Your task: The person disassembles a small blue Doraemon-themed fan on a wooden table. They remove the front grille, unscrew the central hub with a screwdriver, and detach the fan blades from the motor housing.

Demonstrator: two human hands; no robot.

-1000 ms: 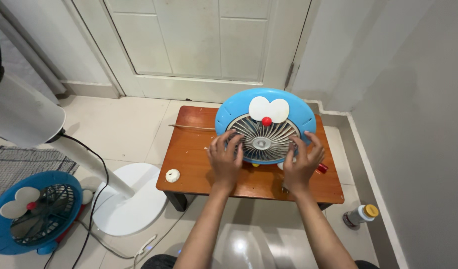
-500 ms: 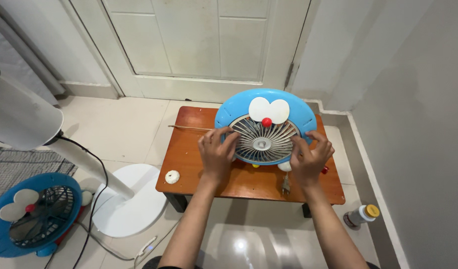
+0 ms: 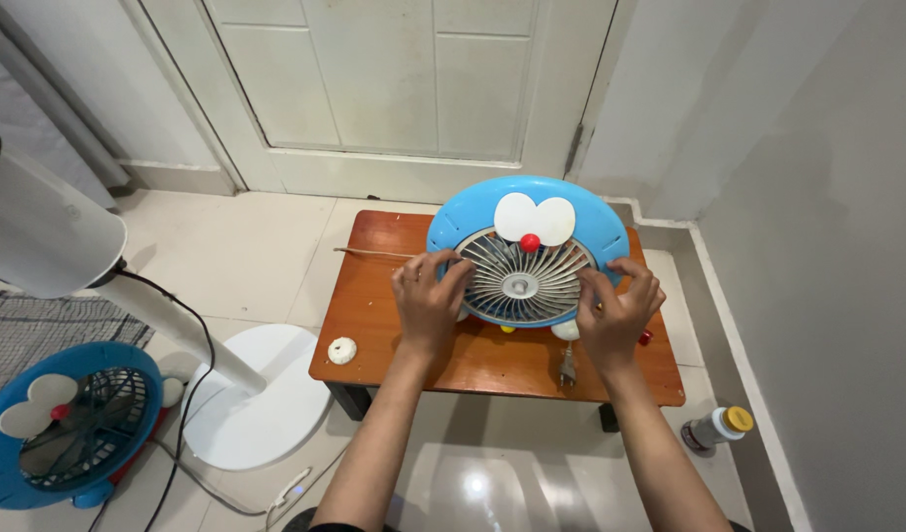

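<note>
fingers: left hand (image 3: 428,299) and right hand (image 3: 618,308) curled, gripping grille edges of fan (image 3: 527,251)
look: round blue cartoon-face shell, pale radial grille
facing: upright on bench (image 3: 374,315), grille toward camera

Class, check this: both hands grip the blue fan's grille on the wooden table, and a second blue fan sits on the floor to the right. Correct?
Not quite. The head view shows the second blue fan on the floor to the left. Both hands, left hand and right hand, do grip the blue fan on the wooden table.

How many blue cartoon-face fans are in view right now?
2. One round blue plastic cartoon-face fan stands on the low wooden table, between both hands. A second blue fan sits on the floor at lower left.
</note>
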